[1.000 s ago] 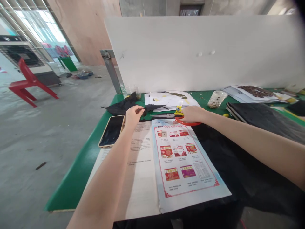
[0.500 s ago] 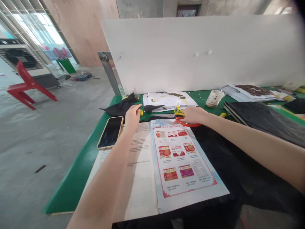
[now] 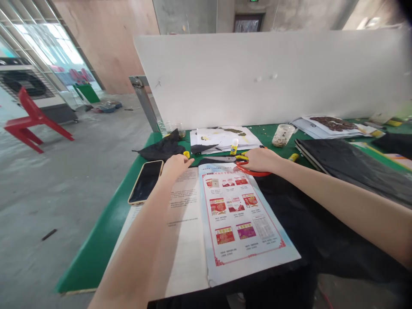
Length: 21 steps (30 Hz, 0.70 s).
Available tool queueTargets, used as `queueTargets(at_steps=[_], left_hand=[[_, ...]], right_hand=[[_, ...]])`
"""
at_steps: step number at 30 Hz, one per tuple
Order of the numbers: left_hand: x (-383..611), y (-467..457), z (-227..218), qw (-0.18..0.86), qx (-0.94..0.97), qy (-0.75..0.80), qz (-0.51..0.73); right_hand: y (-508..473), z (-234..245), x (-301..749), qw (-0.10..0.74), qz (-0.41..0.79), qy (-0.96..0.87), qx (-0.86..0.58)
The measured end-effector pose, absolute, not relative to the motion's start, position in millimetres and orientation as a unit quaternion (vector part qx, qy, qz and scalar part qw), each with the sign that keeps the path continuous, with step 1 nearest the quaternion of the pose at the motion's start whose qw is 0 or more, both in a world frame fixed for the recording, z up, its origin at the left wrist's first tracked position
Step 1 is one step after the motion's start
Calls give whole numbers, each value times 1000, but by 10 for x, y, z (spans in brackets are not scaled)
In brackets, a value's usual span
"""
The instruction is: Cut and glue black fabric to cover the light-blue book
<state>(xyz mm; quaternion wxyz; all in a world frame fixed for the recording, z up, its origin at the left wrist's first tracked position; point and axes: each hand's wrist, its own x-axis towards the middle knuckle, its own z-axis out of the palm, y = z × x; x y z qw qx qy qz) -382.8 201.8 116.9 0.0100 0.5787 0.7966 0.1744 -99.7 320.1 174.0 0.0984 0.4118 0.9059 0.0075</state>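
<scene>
My right hand (image 3: 260, 159) is closed round the red and yellow handles of a pair of scissors (image 3: 222, 159), the blades pointing left above the top of an open book (image 3: 185, 257). My left hand (image 3: 176, 166) rests near the top of the book's left page, fingers together; what they pinch, if anything, is hidden. Dark paper (image 3: 206, 162) shows between its fingertips and the blades. Just beyond that hand is a small yellow cap (image 3: 186, 154). An uncapped glue stick (image 3: 234, 147) stands upright behind the scissors. On the book's right side lies a printed page (image 3: 244, 223) with red pictures.
A phone (image 3: 145, 182) lies left of the book on the green table (image 3: 86, 253). Crumpled black paper (image 3: 164, 146), white sheets (image 3: 225, 136) and a clear cup (image 3: 283, 135) lie behind. A black folder (image 3: 347, 159) is at right. A white board (image 3: 257, 77) stands behind.
My left hand has drawn back slightly from beside the yellow cap, leaving the cap in plain sight. The scissors remain in my right hand. The view has shifted a little.
</scene>
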Motion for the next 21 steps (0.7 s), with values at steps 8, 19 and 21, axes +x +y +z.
queueTargets(at_steps=[8,19,21], left_hand=[[-3783,2069,1251,15,627,767,137],[-3925,1711,1516,24,653,737,171],[-3927,1544,1461,31,648,742,170]], right_hand=[[3126,1847,-776,65,5,910,410],[2831,1886,-534,39,-35,896,441],[2758,1846,-464,35,-46,896,440]])
